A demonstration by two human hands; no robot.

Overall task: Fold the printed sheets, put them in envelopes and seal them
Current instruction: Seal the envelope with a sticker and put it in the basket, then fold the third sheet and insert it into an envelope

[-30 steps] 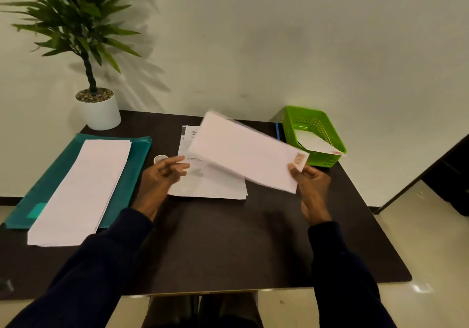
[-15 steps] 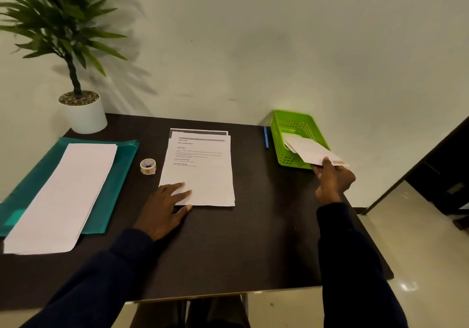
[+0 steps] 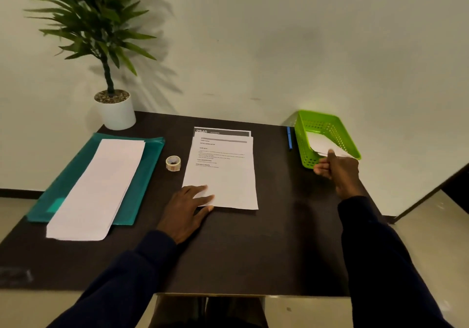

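A left hand [image 3: 187,204] lies flat, fingers spread, on the printed sheets [image 3: 223,173]. The right hand [image 3: 335,167] apparently pinches an envelope [image 3: 323,145] in the green basket [image 3: 327,127]

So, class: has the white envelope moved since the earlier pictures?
Yes. The envelope went right, from above the printed sheets into the green basket.

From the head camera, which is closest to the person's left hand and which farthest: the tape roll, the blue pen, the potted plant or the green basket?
Measured from the left hand:
1. Tape roll, just beyond the hand, slightly left.
2. Blue pen, back right, beside the basket.
3. Potted plant, back left corner, too close to the pen to rank firmly.
4. Green basket, far right edge of the table.
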